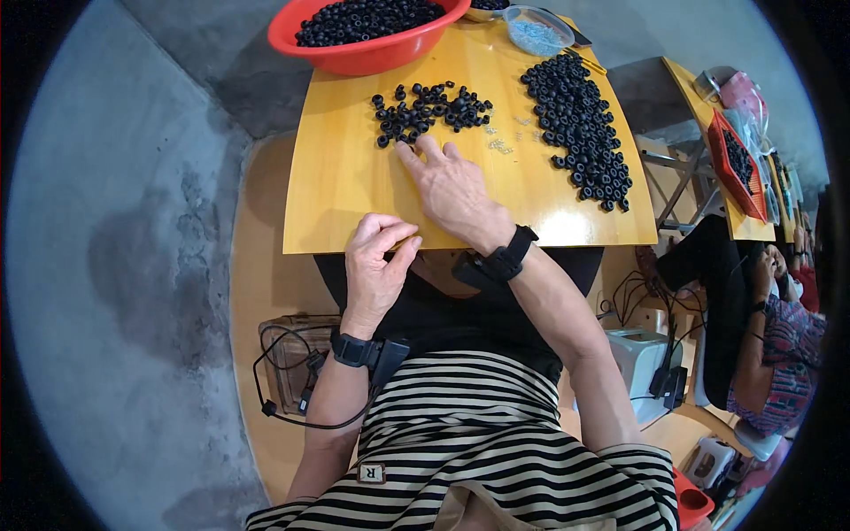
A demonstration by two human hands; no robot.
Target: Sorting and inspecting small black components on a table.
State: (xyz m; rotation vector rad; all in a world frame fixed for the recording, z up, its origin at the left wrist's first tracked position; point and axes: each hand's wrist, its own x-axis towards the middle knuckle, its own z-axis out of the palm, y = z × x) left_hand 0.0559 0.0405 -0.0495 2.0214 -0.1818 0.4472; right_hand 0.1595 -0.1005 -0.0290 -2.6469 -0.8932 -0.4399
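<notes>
My right hand [450,188] reaches over the yellow table [345,190], fingers stretched out and apart. Its fingertips meet the near edge of a loose scatter of small black ring-shaped pieces [421,115]. By the table's front edge, my left hand [376,265] is closed, with thumb and fingertips pinched together. Whatever may be between those fingertips is too small or hidden to make out. Tiny pale pieces [500,145] lie to the right of the scatter. A denser bed of black ring-shaped pieces [580,128] runs along the table's right side.
A red basin [381,58] full of black pieces stands at the far left of the table. Beside it at the back is a clear tub [538,35] of small bluish items. At right, a person sits near another table with a red basket [739,168]. Cables [288,341] hang below left.
</notes>
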